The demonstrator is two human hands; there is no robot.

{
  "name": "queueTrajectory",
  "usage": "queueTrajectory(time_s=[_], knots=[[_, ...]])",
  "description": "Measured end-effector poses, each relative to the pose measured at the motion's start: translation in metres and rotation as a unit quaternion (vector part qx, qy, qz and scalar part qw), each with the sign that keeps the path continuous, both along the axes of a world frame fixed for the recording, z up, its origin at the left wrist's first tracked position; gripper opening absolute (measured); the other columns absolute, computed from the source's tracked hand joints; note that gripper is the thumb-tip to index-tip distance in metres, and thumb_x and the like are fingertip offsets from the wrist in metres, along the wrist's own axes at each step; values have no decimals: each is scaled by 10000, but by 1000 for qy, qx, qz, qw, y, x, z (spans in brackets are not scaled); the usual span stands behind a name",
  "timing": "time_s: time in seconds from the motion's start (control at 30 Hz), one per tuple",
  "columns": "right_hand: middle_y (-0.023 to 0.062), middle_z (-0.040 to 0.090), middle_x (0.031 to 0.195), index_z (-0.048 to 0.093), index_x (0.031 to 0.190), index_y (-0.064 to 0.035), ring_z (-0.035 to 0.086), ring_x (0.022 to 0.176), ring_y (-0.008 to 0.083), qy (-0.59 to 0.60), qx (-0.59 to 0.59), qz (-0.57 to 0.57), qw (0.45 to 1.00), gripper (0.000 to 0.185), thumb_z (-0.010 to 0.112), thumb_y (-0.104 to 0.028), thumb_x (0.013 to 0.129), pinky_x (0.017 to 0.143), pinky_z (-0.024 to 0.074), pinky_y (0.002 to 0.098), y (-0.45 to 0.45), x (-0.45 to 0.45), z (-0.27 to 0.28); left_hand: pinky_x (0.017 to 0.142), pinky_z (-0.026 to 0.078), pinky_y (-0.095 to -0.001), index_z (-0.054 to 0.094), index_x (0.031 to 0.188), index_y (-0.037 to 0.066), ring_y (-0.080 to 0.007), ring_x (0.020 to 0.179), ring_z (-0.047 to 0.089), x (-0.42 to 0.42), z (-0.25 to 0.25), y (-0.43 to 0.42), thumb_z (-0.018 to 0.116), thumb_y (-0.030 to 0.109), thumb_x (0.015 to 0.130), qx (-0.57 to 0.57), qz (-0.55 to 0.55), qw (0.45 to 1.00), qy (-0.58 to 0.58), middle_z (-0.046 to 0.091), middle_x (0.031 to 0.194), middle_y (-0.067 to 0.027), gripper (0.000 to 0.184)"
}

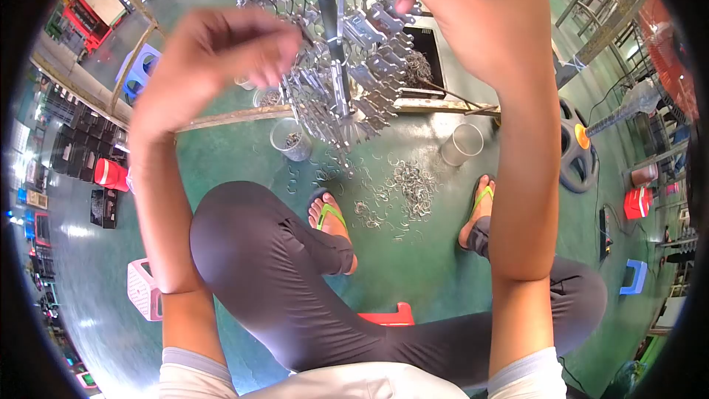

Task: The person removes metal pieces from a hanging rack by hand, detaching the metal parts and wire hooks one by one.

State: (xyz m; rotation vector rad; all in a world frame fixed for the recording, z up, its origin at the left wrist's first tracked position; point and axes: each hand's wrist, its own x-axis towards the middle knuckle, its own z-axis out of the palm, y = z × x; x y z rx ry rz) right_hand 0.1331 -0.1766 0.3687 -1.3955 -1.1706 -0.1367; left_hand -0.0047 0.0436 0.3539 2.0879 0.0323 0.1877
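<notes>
A rack of shiny metal parts (365, 77) hangs in rows around a dark central rod (329, 15) at the top middle. My left hand (229, 52) is at the left side of the rack, blurred, with its fingers curled near the parts; what it holds, if anything, is too small to make out. At the upper right of the rack, my right hand (465, 0) has its thumb towards the parts. The top edge of the picture cuts off its other fingers.
Metal hooks (413, 190) lie scattered on the green floor between my feet. A clear cup of small pieces (297, 146) and another clear container (463, 145) stand there. Behind are a black tray (425, 63) and a wooden bar (236, 116). A fan base (577, 148) stands right.
</notes>
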Motion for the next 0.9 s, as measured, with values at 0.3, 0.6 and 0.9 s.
queueTrajectory(time_s=[0.3, 0.6, 0.9], knots=[[66, 758, 814, 758, 997, 78, 625, 658, 35, 3, 53, 41, 998, 144, 728, -39, 917, 563, 472, 198, 8, 8, -12, 653, 534, -305, 744, 1187, -4, -122, 702, 670, -4, -221, -25, 874, 218, 846, -13, 15, 981, 191, 737, 823, -87, 427], [100, 743, 789, 750, 982, 90, 655, 664, 97, 36, 8, 10, 999, 182, 710, -64, 894, 576, 508, 252, 1, 10, -8, 615, 506, -255, 774, 1182, 36, -79, 687, 641, 25, -286, -37, 834, 181, 897, -53, 96, 994, 8, 737, 832, -63, 325], [88, 709, 723, 735, 912, 78, 634, 609, 113, 56, -49, 12, 997, 168, 665, -73, 887, 537, 484, 286, -6, 7, -15, 618, 491, -219, 759, 1143, -33, -48, 710, 635, 37, -295, -37, 830, 140, 897, -32, 141, 989, -5, 740, 810, -37, 308]])
